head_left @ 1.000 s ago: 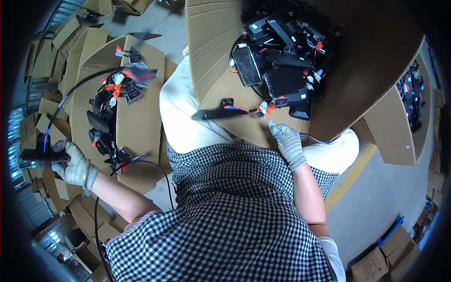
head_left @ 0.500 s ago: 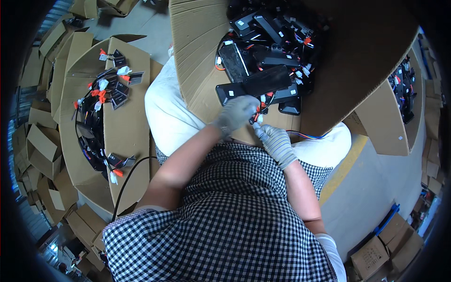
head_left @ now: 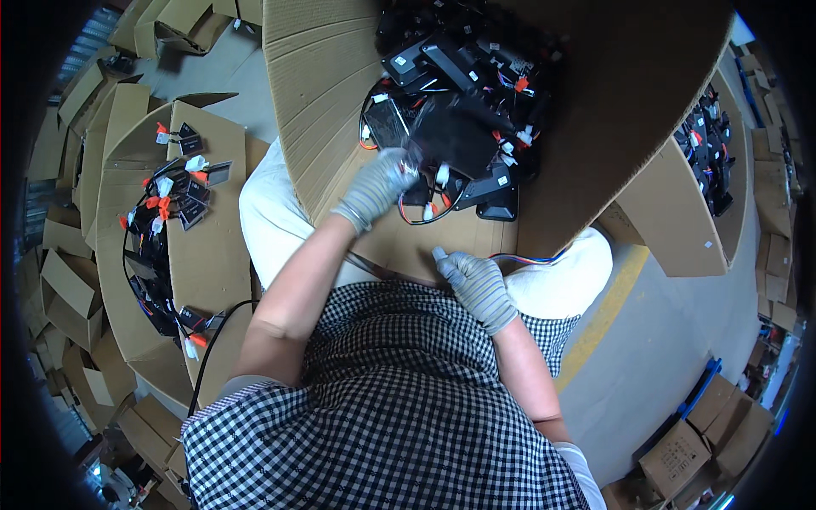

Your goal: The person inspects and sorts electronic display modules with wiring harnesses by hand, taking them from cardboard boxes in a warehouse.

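A black flat-cased electronic unit (head_left: pixel 457 134), blurred, was over the heap of black units (head_left: pixel 449 64) in the large cardboard box (head_left: pixel 314 76), well in from its near edge. The left hand (head_left: pixel 378 189) had its fingers curled at the unit's near-left corner; blur hid whether they pinched it. By the box's near edge, the right hand (head_left: pixel 476 287) had bent fingers; I could not tell whether they gripped anything. Coloured wires (head_left: pixel 534 259) ran beside it. Past the box's left edge stood an open carton (head_left: pixel 212 276).

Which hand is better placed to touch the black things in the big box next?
Probably the left hand: it's right by the black things. The right hand is farther from them, near the checked clothing.
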